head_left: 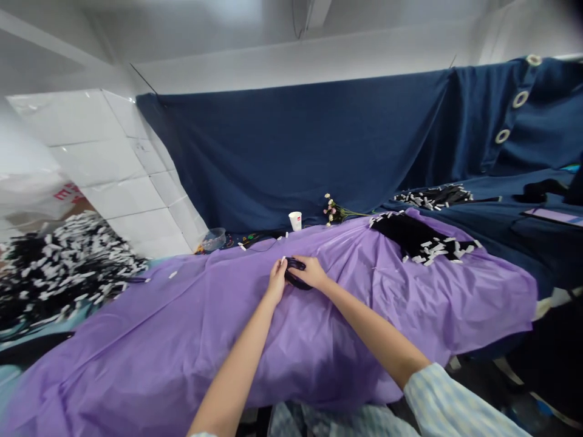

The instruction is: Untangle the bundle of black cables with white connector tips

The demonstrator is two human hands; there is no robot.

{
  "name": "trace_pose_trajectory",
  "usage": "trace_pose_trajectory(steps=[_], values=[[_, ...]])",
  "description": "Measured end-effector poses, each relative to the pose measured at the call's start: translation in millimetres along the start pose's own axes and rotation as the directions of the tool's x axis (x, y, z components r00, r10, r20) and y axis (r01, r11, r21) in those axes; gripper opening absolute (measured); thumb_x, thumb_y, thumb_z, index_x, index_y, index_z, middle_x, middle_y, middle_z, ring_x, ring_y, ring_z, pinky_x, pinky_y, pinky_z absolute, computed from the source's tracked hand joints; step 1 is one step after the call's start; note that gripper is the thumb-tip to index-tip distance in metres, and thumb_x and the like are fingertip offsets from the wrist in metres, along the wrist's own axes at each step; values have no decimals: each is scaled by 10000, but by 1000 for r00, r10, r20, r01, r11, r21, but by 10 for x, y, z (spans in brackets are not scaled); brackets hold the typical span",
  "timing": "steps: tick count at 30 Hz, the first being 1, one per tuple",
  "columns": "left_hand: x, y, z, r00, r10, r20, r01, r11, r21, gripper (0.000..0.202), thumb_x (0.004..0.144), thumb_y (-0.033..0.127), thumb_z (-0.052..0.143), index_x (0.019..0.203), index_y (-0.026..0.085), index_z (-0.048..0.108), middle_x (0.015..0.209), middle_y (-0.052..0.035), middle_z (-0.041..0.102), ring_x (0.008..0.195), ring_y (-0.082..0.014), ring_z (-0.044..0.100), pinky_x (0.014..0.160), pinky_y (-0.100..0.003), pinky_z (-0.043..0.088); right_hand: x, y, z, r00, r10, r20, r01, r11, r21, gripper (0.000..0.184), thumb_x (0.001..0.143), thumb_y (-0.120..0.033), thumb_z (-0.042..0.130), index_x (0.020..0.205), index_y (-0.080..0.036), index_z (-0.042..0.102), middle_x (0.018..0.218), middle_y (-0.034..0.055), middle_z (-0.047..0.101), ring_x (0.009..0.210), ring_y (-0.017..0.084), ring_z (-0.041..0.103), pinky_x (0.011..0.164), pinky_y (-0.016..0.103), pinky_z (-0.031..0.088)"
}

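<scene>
Two bare forearms reach forward over a tabletop draped in a wrinkled, shiny purple plastic sheet. The left hand and right hand meet near the middle of the sheet, fingers closed around a small black looped band with a white tag at one end, held between both hands just above the sheet. The right arm ends in a pale blue striped sleeve.

At the far left lies a large heap of black bands with white tags. A smaller heap of the same bands rests on the sheet to the right, and another pile lies further back on dark blue cloth. A dark blue curtain hangs behind. Near it stand a white paper cup, a small sprig of pale flowers and a clear plastic bowl.
</scene>
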State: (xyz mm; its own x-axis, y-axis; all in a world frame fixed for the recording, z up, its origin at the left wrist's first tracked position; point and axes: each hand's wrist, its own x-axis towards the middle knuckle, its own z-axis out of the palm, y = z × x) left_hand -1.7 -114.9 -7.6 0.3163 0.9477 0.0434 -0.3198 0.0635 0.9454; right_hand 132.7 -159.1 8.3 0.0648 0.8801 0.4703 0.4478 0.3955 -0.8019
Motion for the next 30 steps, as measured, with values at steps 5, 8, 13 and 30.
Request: trace_pose_trajectory(steps=[5, 8, 13, 30], values=[[39, -19, -40, 998, -56, -35, 53, 996, -73, 211, 915, 305, 564, 1014, 120, 588, 780, -1, 580, 569, -77, 519, 510, -212, 464, -16, 217, 122, 984, 179, 8, -174, 946, 273, 367, 914, -382, 579, 1191, -141, 575, 995, 59, 652, 828, 150, 640, 763, 343, 551], [48, 36, -79, 992, -95, -82, 84, 987, -138, 248, 930, 347, 532, 1024, 123, 582, 776, -2, 581, 562, -80, 520, 516, -223, 469, -38, 296, 86, 958, 286, 23, -269, 864, 426, 376, 958, -403, 497, 1225, -142, 534, 915, 40, 634, 685, 109, 609, 635, 277, 545], [59, 154, -148, 982, -149, -115, 118, 964, -239, 287, 939, 396, 504, 977, 123, 588, 731, 7, 564, 543, -78, 504, 518, -226, 461, -54, 304, 5, 925, 364, 106, -362, 763, 536, 290, 946, -356, 531, 1119, -127, 574, 964, 47, 623, 763, 116, 615, 686, 285, 550], [-13, 73, -104, 989, -151, 9, 151, 988, -34, 224, 915, 324, 561, 987, 116, 598, 834, -21, 602, 641, -96, 560, 570, -240, 498, -135, 313, 19, 903, 342, 259, -428, 759, 491, 216, 923, -306, 578, 1008, -110, 607, 860, 16, 616, 679, 88, 585, 605, 229, 518]])
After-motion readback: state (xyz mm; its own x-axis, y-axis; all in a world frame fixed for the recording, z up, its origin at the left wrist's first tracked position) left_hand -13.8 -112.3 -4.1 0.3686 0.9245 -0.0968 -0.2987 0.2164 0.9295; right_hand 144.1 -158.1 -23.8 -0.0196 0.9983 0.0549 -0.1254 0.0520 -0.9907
